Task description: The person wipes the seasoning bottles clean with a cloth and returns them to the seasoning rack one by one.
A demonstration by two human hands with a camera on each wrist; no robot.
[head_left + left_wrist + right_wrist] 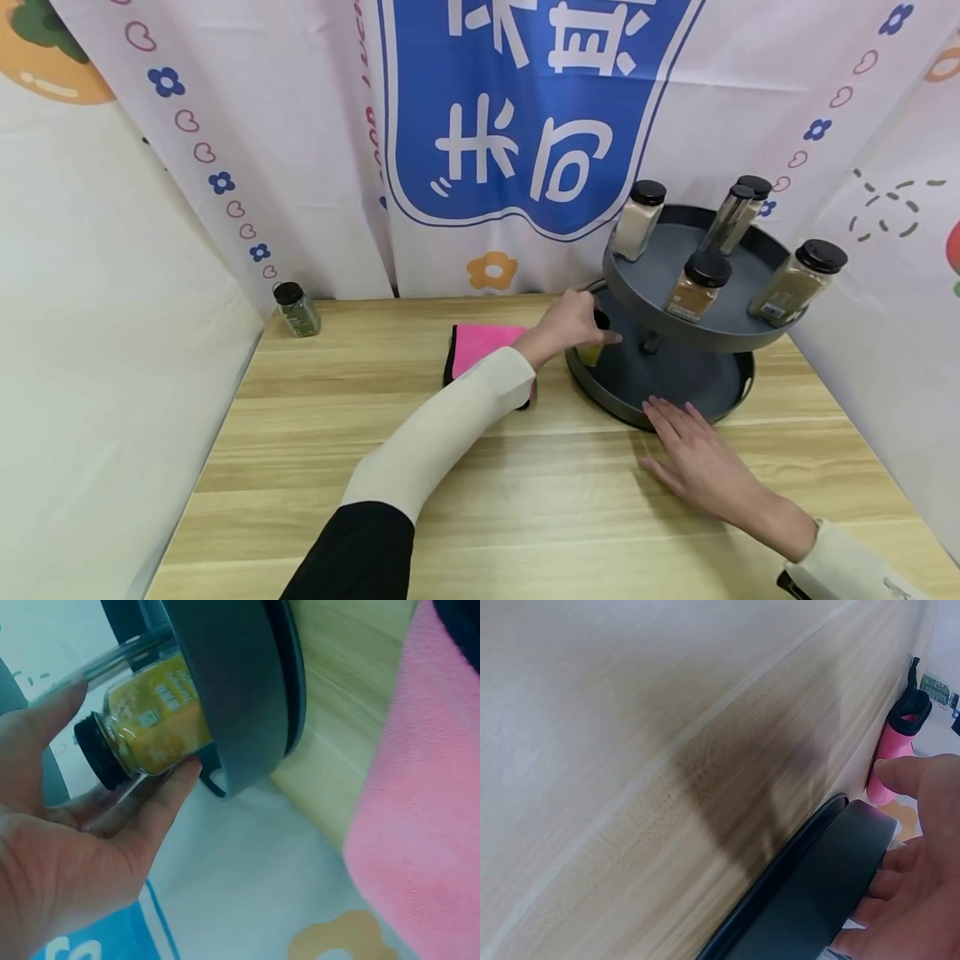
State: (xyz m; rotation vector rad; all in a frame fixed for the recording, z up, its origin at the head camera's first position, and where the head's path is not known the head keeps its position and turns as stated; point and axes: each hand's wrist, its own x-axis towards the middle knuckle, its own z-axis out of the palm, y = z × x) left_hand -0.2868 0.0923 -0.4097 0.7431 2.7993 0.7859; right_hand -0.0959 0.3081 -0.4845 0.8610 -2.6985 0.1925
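A dark grey two-tier round tray stand [637, 400] is at the right of the table. In its lower tray, at the left, stands a glass spice jar [154, 716] with yellow contents and a black lid. My left hand [572, 321] is spread around this jar, thumb apart from the lid and fingertips along the glass. At the front, my right hand [701, 462] has its fingers straight, with the fingertips at the lower tray's rim [810, 889]. The upper tray [637, 292] carries several black-lidded jars, including a brown-filled jar [697, 287].
A folded pink cloth [483, 343] with black edging lies left of the stand, partly under my left forearm. A jar of green herbs [298, 312] stands at the table's back left corner. Printed curtain [322, 167] hangs behind the wooden table [337, 400].
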